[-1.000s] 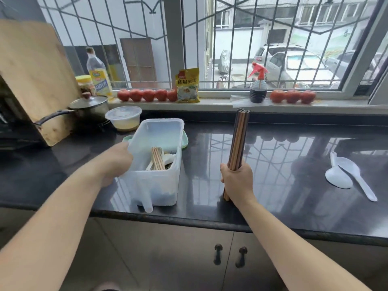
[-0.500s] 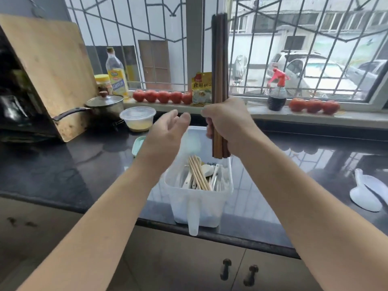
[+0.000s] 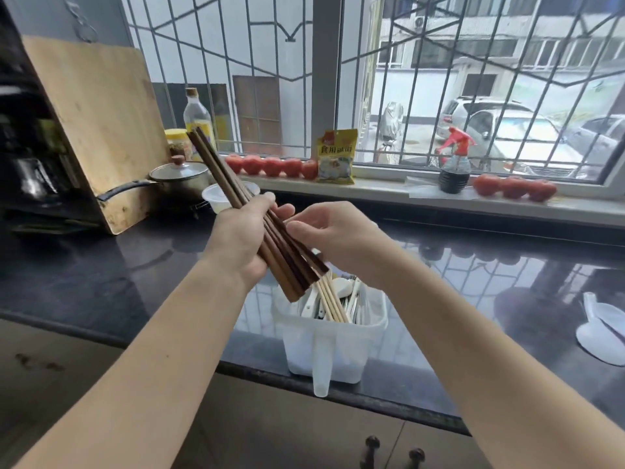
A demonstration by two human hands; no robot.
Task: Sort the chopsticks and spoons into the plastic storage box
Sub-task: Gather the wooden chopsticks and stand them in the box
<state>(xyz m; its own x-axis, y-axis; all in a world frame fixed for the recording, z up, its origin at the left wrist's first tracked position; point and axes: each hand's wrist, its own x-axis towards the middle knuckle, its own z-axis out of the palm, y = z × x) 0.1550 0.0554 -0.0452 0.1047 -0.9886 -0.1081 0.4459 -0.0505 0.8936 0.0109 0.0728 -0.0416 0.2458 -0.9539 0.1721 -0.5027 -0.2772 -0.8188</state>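
A bundle of dark brown chopsticks point(image 3: 216, 174) slants from upper left down to the right, its lower ends just above the translucent plastic storage box point(image 3: 338, 353). My left hand point(image 3: 241, 242) is wrapped around the bundle's middle. My right hand point(image 3: 333, 233) touches the bundle from the right with fingertips on the sticks. The box stands at the counter's front edge and holds light wooden chopsticks point(image 3: 333, 304), a white spoon point(image 3: 341, 287) and other cutlery. Two white plastic spoons point(image 3: 598, 336) lie on the counter at the far right.
A wooden cutting board point(image 3: 98, 130) leans at the left beside a lidded pot point(image 3: 179, 179) and a small plastic bowl point(image 3: 216, 201). Tomatoes point(image 3: 270, 165), a seasoning packet point(image 3: 336, 155), an oil bottle point(image 3: 198, 118) and a spray bottle point(image 3: 455, 164) line the windowsill. Black counter point(image 3: 473, 299).
The dark chopstick bundle went from upright in my right hand to slanted and gripped by my left hand. My right hand now only touches it from the side. The camera moved closer.
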